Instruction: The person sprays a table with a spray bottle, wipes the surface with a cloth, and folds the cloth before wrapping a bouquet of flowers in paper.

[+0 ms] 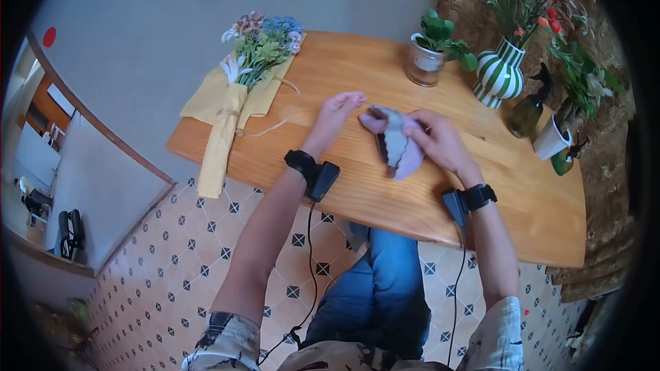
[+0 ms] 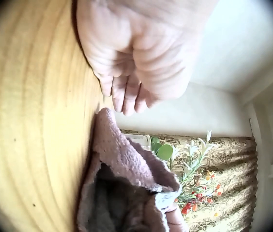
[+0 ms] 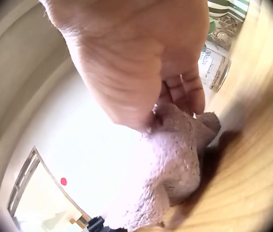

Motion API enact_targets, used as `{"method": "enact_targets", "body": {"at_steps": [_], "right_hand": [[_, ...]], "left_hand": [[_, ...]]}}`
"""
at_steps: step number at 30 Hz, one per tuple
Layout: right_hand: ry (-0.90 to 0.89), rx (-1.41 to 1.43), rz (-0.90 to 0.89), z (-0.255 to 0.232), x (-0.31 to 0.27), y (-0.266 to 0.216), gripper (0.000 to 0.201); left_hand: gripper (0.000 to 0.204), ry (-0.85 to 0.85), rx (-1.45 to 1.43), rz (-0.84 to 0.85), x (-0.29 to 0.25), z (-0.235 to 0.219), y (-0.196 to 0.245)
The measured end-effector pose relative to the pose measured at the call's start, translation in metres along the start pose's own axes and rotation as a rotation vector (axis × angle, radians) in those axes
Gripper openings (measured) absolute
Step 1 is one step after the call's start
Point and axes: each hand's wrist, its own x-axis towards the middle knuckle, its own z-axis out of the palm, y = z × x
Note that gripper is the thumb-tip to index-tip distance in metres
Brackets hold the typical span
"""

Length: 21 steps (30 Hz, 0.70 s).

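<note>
A crumpled cloth [image 1: 395,141], mauve with a grey side and fuzzy texture, is bunched over the middle of the table [image 1: 330,185]. My right hand [image 1: 443,143] pinches it near its top between thumb and fingers. In the right wrist view, folds of the cloth [image 3: 170,159] hang below the fingertips. On the other side, my left hand [image 1: 337,115] is just apart from the cloth, its fingers loosely bent and holding nothing. The left wrist view shows the cloth [image 2: 127,159] close below those fingertips, with a dark hollow between its folds.
A bouquet [image 1: 258,48] in yellow paper wrapping [image 1: 223,134] lies at the left, its loose ribbon [image 1: 268,128] trailing. Along the right stand a potted plant [image 1: 425,62], a green-striped vase [image 1: 498,72] of flowers, a dark spray bottle [image 1: 526,113] and a white pot [image 1: 552,139].
</note>
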Motion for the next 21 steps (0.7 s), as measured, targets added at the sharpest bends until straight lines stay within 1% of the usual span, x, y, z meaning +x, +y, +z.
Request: {"method": "enact_targets", "body": {"at_steps": [1, 2, 4, 6, 8, 9, 11, 12, 14, 15, 17, 18, 20, 21], "right_hand": [[0.061, 0.093, 0.052, -0.001, 0.001, 0.016, 0.027], [0.053, 0.093, 0.046, -0.003, 0.001, 0.028, 0.027], [0.188, 0.399, 0.122, -0.006, -0.004, 0.046, 0.028], [0.178, 0.378, 0.129, -0.011, -0.011, 0.060, 0.030], [0.293, 0.349, 0.113, -0.011, -0.015, 0.075, 0.032], [0.297, 0.353, 0.111, -0.015, -0.016, 0.082, 0.032], [0.311, 0.442, 0.215, -0.023, -0.017, 0.084, 0.030], [0.314, 0.446, 0.213, -0.026, -0.018, 0.089, 0.030], [0.278, 0.540, 0.257, -0.031, -0.020, 0.099, 0.027], [0.276, 0.544, 0.252, -0.033, -0.022, 0.103, 0.027], [0.324, 0.656, 0.312, -0.032, -0.025, 0.107, 0.025], [0.317, 0.663, 0.312, -0.032, -0.025, 0.108, 0.025], [0.309, 0.681, 0.320, -0.034, -0.026, 0.103, 0.023], [0.310, 0.687, 0.324, -0.033, -0.026, 0.104, 0.023]], "left_hand": [[0.035, 0.000, 0.006, -0.020, -0.001, 0.002, 0.004], [0.036, 0.000, 0.012, -0.039, -0.002, 0.003, 0.006], [0.037, 0.008, 0.022, -0.035, -0.003, 0.004, 0.007], [0.037, 0.006, 0.035, -0.031, -0.004, 0.007, 0.010], [0.037, 0.018, 0.076, -0.061, -0.006, 0.009, 0.013], [0.037, 0.016, 0.082, -0.060, -0.006, 0.011, 0.015], [0.038, 0.002, 0.089, -0.054, -0.006, 0.011, 0.015], [0.038, 0.000, 0.094, -0.053, -0.006, 0.012, 0.016], [0.042, -0.049, 0.248, -0.070, -0.005, 0.013, 0.018], [0.042, -0.046, 0.253, -0.068, -0.004, 0.015, 0.019], [0.053, -0.140, 0.355, -0.149, -0.004, 0.030, 0.031], [0.053, -0.133, 0.359, -0.155, -0.005, 0.038, 0.035], [0.066, -0.215, 0.799, 0.029, -0.006, 0.059, 0.041], [0.066, -0.219, 0.802, 0.023, -0.006, 0.072, 0.045]]}}
